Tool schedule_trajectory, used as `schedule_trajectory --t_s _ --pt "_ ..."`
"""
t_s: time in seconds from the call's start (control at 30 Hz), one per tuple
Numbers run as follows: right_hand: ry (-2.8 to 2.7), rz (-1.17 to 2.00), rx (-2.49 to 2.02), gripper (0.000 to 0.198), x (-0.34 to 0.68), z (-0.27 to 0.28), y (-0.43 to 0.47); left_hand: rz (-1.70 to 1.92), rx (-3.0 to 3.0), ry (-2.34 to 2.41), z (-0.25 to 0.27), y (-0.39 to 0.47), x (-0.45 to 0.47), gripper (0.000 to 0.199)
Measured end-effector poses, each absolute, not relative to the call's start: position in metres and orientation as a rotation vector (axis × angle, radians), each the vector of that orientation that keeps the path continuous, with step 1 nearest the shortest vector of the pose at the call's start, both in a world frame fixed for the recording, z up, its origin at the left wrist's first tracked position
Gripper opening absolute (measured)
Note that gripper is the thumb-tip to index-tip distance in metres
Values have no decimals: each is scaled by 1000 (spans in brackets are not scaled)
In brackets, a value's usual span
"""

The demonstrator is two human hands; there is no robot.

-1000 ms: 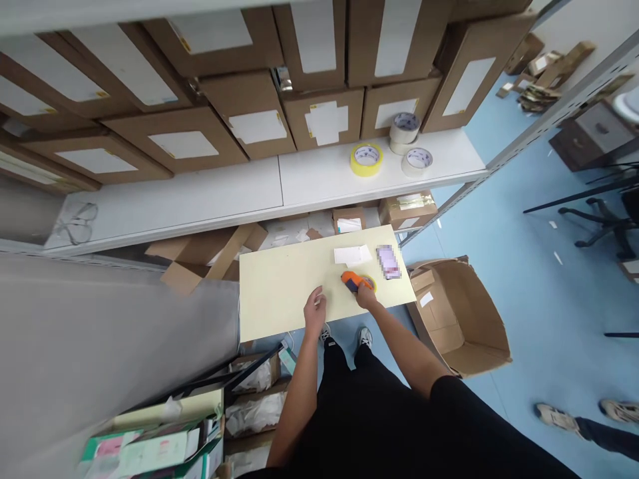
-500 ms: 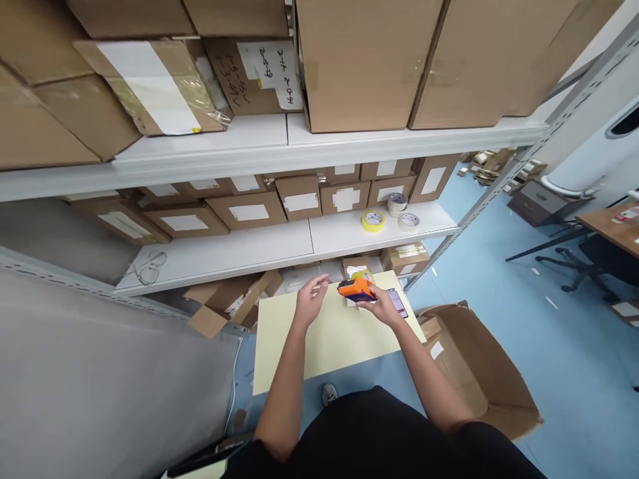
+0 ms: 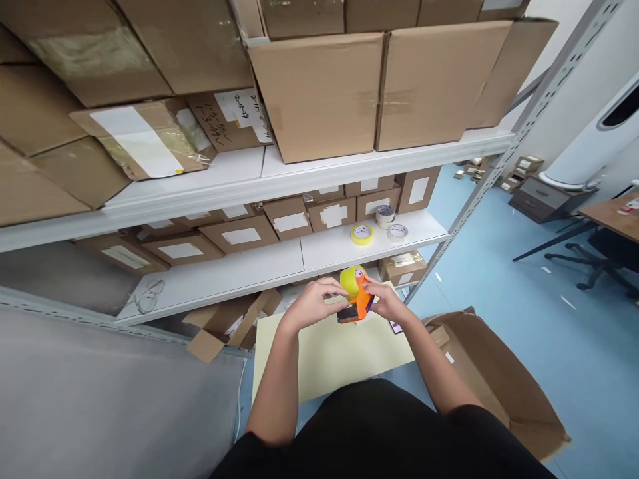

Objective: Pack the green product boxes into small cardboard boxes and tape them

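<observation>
An orange and dark tape dispenser [image 3: 363, 298] with a roll of yellow tape [image 3: 349, 281] is held up over a pale yellow tabletop [image 3: 319, 356]. My right hand [image 3: 387, 301] is closed around its right side. From the left, my left hand [image 3: 317, 303] reaches in with bent fingers, fingertips and thumb against the roll and the dispenser's front. Whether a tape end is pinched there is too small to make out. Beside my right wrist, a phone [image 3: 396, 326] on the tabletop is mostly hidden.
Ahead, a metal shelf [image 3: 239, 263] carries labelled cardboard boxes [image 3: 241, 235], a yellow tape roll [image 3: 362, 233] and pale rolls [image 3: 398, 232]. Big cartons [image 3: 319, 100] fill the level above. An open carton [image 3: 519, 372] stands on the floor at right, another [image 3: 219, 326] at left.
My left hand has moved right onto the dispenser. The dispenser has turned, and its yellow roll now shows at the top. My view has tilted up slightly.
</observation>
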State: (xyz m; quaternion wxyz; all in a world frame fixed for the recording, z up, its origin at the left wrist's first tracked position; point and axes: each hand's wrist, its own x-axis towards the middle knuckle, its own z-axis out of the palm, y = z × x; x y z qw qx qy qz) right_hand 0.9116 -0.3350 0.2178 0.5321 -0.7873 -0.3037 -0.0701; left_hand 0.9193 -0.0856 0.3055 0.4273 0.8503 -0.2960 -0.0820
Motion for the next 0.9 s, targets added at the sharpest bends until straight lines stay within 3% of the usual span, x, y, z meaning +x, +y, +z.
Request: schedule_trajectory --t_s 0.23,0.5,0.9 --pt "-785 -130 -1823 26 932 221 -368 -36 2278 -681 308 -124 927 21" --pt "-854 -91 -1806 24 942 216 -382 -124 2196 -576 314 -136 940 35" --pt "-719 -125 -1910 51 930 190 -373 134 2318 -559 306 -134 924 36"
